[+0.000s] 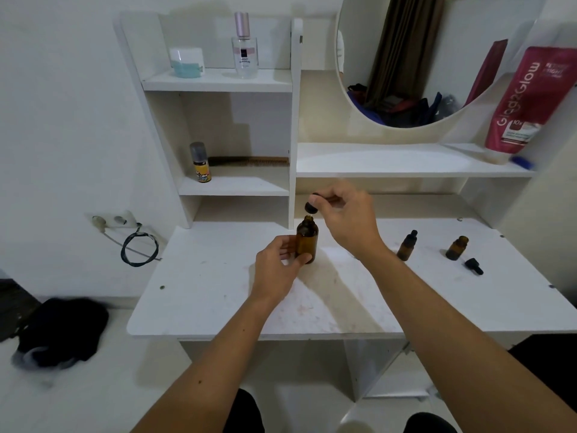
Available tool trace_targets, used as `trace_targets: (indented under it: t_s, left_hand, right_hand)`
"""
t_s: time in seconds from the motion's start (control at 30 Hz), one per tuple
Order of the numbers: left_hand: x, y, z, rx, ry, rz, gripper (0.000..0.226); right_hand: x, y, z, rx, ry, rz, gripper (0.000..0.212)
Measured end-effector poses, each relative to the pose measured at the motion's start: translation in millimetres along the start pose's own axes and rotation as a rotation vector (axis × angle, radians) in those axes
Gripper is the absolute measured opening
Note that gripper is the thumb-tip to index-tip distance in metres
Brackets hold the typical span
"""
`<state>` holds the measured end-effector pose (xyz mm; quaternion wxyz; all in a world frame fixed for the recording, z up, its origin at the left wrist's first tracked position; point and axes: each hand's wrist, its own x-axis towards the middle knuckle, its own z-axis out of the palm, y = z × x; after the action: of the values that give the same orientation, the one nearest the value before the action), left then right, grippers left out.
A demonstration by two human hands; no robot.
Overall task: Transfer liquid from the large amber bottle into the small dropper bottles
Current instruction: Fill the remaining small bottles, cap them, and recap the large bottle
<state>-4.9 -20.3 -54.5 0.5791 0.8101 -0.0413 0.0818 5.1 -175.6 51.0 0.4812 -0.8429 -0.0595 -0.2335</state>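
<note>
White desk (218, 307) with shelves and a round mirror (406, 57) fills the frame against a pale wall. At the centre of the desk stands the large amber bottle (307, 240), upright and uncapped. The left hand (278, 270) grips its lower body, thumb across the front. Just above its open neck the right hand (346, 220) pinches a black dropper cap (311, 206). To the right of centre stand two small dropper bottles apart from each other: one capped (406, 246), one open (456, 247), with a loose black dropper (474, 265) lying just beside the open one. On the shelves at upper left sit a perfume bottle (245, 46), a small jar (186, 62), a yellow spray can (200, 163) and a comb (249, 160). A red pouch (524, 101) leans at the upper right. At the left edge a black cable (139, 248) hangs by a wall socket (110, 220).
</note>
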Motion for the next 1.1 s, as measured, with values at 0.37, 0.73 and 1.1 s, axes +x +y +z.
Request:
trace_targets:
  t_s: [0.37, 0.73, 1.1]
  left_hand:
    - [0, 0, 1, 0.021, 0.001, -0.001, 0.045]
    - [-2, -2, 4, 0.041, -0.001, -0.006, 0.047]
    - [-16, 2, 4, 0.026, 0.080, -0.023, 0.048]
  right_hand:
    - [-4, 7, 7, -0.035, -0.022, 0.025, 0.009]
    - [-5, 1, 0, 0.006, -0.050, -0.013, 0.014]
    - [-1, -29, -43, 0.160, 0.123, -0.076, 0.017]
